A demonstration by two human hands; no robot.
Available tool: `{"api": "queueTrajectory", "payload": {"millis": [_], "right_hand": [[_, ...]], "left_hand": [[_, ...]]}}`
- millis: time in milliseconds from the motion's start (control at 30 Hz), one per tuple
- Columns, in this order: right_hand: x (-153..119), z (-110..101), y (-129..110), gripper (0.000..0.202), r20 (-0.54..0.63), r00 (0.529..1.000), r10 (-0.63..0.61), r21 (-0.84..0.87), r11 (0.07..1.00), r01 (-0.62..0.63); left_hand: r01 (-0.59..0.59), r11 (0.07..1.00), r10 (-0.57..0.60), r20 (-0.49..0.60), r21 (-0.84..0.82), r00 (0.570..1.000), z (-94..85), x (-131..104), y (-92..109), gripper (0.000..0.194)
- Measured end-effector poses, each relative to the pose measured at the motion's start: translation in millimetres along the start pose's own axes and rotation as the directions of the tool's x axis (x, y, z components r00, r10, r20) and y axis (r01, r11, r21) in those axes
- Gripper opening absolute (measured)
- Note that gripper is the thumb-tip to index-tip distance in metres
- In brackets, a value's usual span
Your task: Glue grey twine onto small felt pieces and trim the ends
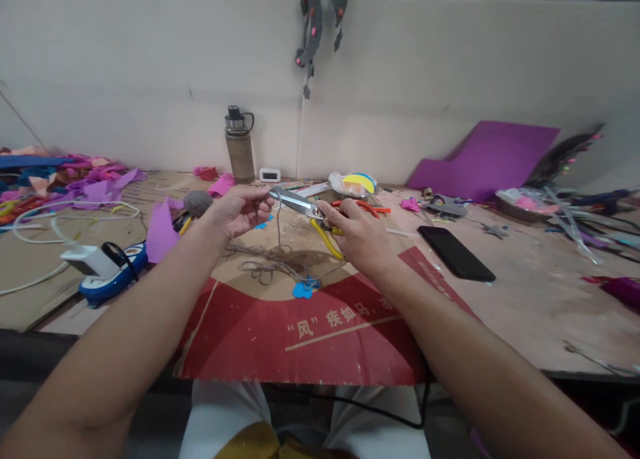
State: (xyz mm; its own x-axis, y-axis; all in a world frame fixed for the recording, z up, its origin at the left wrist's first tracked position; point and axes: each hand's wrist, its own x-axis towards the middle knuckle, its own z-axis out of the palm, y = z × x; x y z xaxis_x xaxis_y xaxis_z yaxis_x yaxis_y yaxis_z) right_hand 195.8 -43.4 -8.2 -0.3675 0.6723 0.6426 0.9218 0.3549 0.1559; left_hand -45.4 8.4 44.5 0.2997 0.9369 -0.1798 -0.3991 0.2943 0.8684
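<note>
My right hand (357,232) is wrapped round the handles of a pair of scissors (298,204), whose blades point left. Orange and yellow handle parts show beside its fingers. My left hand (245,212) pinches grey yarn (279,226) close to the blade tips. From there the strand hangs down to a loose tangle on the cardboard. Blue flower-shaped pieces (303,288) lie by the tangle. A ball of grey yarn (197,203) rests behind my left wrist. Whether the blades touch the yarn I cannot tell.
Red printed cardboard (320,339) covers the near table edge. A black phone (455,252) lies right; a blue power strip (113,276) with a white plug sits left. Behind stand a bottle (239,146) and a purple sheet (493,159). Felt scraps (95,186) pile up left.
</note>
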Motion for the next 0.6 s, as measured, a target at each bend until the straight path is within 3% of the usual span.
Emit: {"api": "queueTrajectory", "payload": {"millis": [367, 533, 600], "right_hand": [[0, -5, -3, 0.041, -0.034, 0.999, 0.001, 0.088, 0.996, 0.002], [0, 6, 3, 0.047, 0.008, 0.980, 0.198, 0.334, 0.923, -0.189], [-1, 14, 6, 0.047, 0.075, 0.966, 0.248, 0.413, 0.874, -0.257]], "left_hand": [[0.018, 1.000, -0.018, -0.007, -0.008, 1.000, -0.4, 2, 0, 0.018], [-0.067, 0.998, 0.067, -0.062, 0.013, 0.996, -5.3, 7, -1, 0.018], [-0.134, 0.991, 0.136, -0.074, 0.026, 0.988, -7.9, 11, -2, 0.020]]}}
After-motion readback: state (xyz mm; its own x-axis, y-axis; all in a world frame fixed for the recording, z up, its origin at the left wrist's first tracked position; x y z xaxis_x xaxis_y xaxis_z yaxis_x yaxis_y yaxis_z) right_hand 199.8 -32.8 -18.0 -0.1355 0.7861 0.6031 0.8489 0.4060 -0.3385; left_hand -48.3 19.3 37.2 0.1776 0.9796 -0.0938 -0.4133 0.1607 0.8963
